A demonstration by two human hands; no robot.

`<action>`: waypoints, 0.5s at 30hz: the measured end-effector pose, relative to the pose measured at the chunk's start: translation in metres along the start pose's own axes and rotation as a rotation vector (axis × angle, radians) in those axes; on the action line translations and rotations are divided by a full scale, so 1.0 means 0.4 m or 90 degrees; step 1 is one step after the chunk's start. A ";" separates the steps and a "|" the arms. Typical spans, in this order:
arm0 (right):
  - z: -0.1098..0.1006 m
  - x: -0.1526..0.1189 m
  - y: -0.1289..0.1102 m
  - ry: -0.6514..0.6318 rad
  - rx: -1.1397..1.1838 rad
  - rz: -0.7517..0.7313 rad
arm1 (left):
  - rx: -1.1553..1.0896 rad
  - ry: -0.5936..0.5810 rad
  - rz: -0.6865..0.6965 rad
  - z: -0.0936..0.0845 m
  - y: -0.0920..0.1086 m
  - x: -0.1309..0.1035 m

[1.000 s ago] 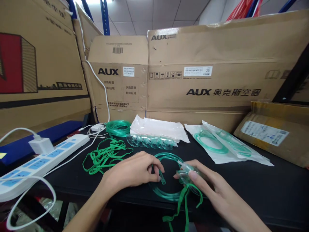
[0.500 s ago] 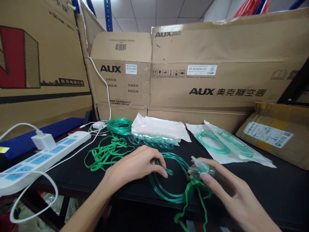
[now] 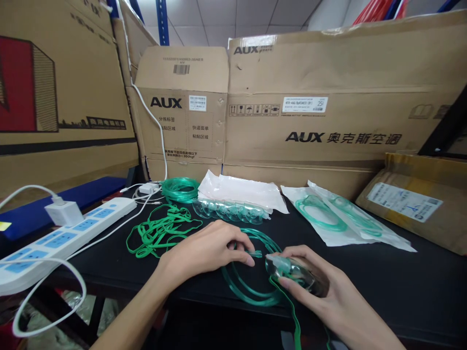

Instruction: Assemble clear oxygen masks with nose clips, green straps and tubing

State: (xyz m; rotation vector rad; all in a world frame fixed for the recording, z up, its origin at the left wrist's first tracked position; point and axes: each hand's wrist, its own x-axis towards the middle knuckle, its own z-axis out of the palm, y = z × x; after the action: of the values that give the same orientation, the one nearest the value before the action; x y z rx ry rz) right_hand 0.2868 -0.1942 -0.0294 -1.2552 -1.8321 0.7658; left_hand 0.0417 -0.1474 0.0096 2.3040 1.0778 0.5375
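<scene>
My left hand (image 3: 222, 248) pinches the connector end of a coiled green tube (image 3: 239, 290), which lies on the black table in front of me. Facing it, my right hand (image 3: 315, 282) is closed round a clear oxygen mask (image 3: 297, 272). The mask's pale connector points left at the tube end, with a small gap between the two. From the mask a green elastic strap (image 3: 294, 313) hangs over the table's front edge. Beyond my hands lies a row of clear masks (image 3: 231, 211).
Green straps (image 3: 160, 231) and another tube coil (image 3: 180, 189) lie at the left. White pouches (image 3: 241, 189) are at the back; packed tubing (image 3: 321, 218) is at the right. A power strip (image 3: 62, 238) with white cables runs along the left. Cardboard boxes (image 3: 306, 112) wall the back.
My right hand has brought the mask left, close to the tube end, and turned its connector toward it. My left hand has barely moved; the tube end now points more level to the right.
</scene>
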 end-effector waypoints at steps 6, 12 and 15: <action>0.007 0.003 -0.009 -0.016 -0.035 -0.025 | 0.011 0.005 0.039 0.004 -0.004 0.000; 0.010 0.014 -0.014 0.000 -0.040 -0.016 | 0.031 0.033 0.068 0.006 -0.014 0.002; 0.012 0.020 -0.015 0.031 -0.014 -0.007 | 0.059 0.061 0.082 0.007 -0.022 0.004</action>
State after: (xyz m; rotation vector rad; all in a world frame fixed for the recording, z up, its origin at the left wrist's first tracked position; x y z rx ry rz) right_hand 0.2782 -0.1888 -0.0248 -1.2654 -1.8118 0.7043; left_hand 0.0392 -0.1422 0.0024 2.4632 1.0234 0.6656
